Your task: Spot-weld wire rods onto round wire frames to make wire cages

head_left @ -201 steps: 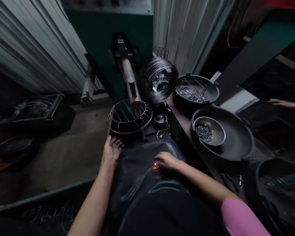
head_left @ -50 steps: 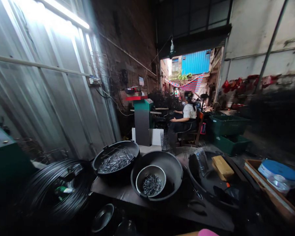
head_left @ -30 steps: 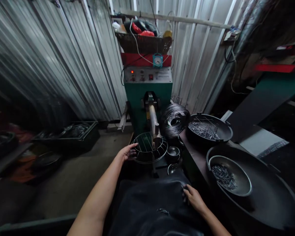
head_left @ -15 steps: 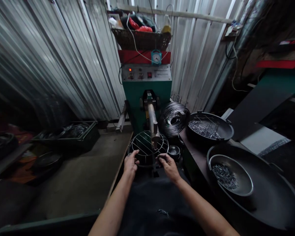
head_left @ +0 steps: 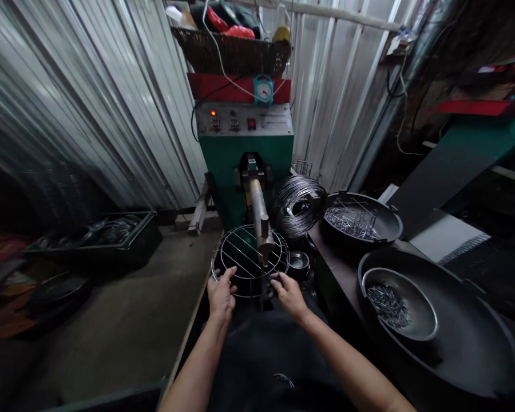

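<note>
The left hand [head_left: 222,297] has its thumb and fingers part-closed on the near left rim of a round wire rack [head_left: 249,260], while the right hand [head_left: 289,294] has thumb and fingers drawn narrow at the near right rim; whether these pinch a bit of wire, the rim or nothing, I cannot tell. The rack lies straight ahead of both sets of fingers, spanning the space between them, round with no long axis, its straight bars slanting from far left to near right. What matters most is the blunt metal rod [head_left: 259,212], which comes from the green machine [head_left: 245,150] beyond and ends inside the ring, just ahead and slightly left of the right fingers, so the right hand is nearer its tip. Right of those fingers sits a small bowl [head_left: 299,262]; farther ahead on that side, a coil of wire [head_left: 288,222]. Well off to the right, the desk [head_left: 337,257] carries a large pan [head_left: 467,337] with a metal bowl [head_left: 421,292] of short wire pieces [head_left: 388,306] in it. Behind the fingers, a few curved wires [head_left: 284,379] lie on the dark apron [head_left: 249,349]. The rod hides part of the rack, whose underside is lost in shadow, and the right fingertips are dark; contact between rod and rack is unclear.
</note>
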{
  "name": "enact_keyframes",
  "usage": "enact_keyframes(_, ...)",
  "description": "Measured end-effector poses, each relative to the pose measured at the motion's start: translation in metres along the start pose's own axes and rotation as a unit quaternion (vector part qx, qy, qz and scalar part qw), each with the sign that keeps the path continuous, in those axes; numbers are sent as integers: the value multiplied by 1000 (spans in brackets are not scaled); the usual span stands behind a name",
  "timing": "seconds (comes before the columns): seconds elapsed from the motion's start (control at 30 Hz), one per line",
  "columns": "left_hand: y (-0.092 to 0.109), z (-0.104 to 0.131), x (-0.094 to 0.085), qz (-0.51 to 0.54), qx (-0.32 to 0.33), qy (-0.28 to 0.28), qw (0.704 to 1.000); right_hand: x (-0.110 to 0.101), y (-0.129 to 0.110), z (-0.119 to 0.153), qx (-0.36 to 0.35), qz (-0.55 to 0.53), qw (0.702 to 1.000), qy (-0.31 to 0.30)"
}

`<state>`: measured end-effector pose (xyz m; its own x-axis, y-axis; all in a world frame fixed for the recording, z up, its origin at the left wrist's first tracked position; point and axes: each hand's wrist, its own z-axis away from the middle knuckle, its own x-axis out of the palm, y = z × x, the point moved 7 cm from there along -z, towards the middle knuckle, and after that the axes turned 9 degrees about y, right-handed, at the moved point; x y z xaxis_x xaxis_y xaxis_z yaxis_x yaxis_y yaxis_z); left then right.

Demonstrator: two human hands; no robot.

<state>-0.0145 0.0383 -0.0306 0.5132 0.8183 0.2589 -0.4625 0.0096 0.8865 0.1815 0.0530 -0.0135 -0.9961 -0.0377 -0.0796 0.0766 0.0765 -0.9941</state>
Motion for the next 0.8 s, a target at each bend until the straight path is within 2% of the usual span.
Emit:
enact_keyframes(0.53, 1, -5, 0, -7, -5, 25, 1000, 6, -2, -12, -4, -24, 1000, -2)
enact_keyframes(0.8, -3, -11, 1, 6, -21, 37, 999, 8, -2, -20, 18, -26, 999, -13)
